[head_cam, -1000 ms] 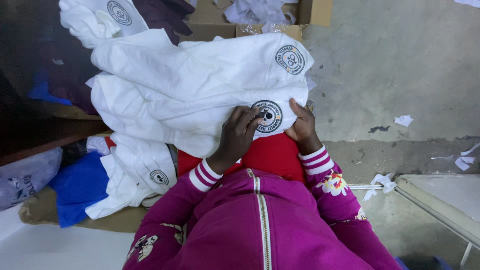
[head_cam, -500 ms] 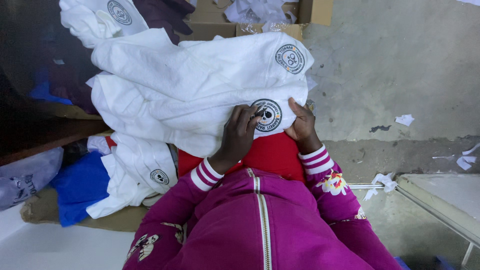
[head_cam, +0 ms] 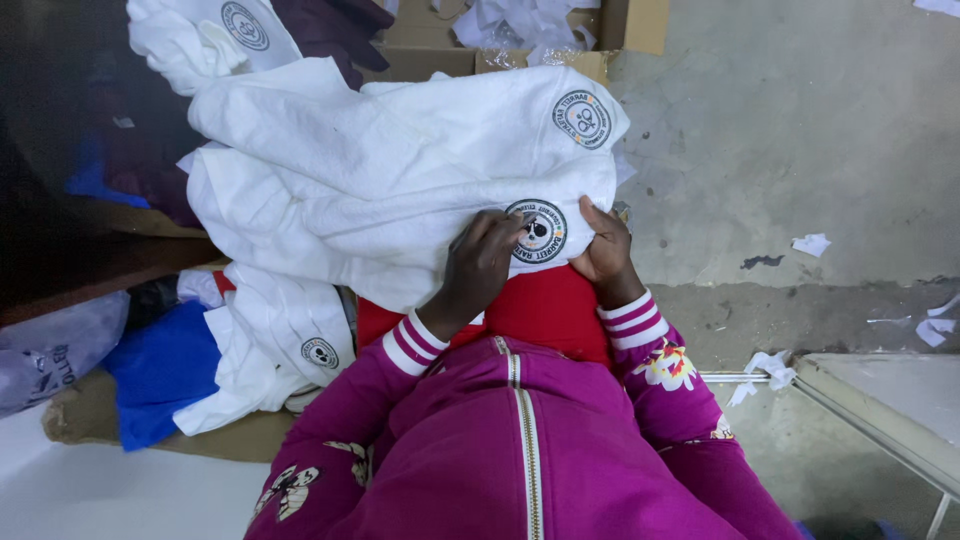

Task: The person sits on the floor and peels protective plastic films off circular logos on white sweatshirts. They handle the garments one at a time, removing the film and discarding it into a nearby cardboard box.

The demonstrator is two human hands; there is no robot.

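On my lap, left hand (head_cam: 478, 268) presses flat on the white garment (head_cam: 400, 190) beside its round badge (head_cam: 537, 231); right hand (head_cam: 603, 245) pinches the fabric edge; I judge the bulky pile could slide left onto the blue cloth (head_cam: 160, 370); cardboard box (head_cam: 530, 40) far; paper scraps (head_cam: 812, 243) right.

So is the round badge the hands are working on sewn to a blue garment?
No, the round badge sits on a white garment, with the left hand and right hand on either side of it.
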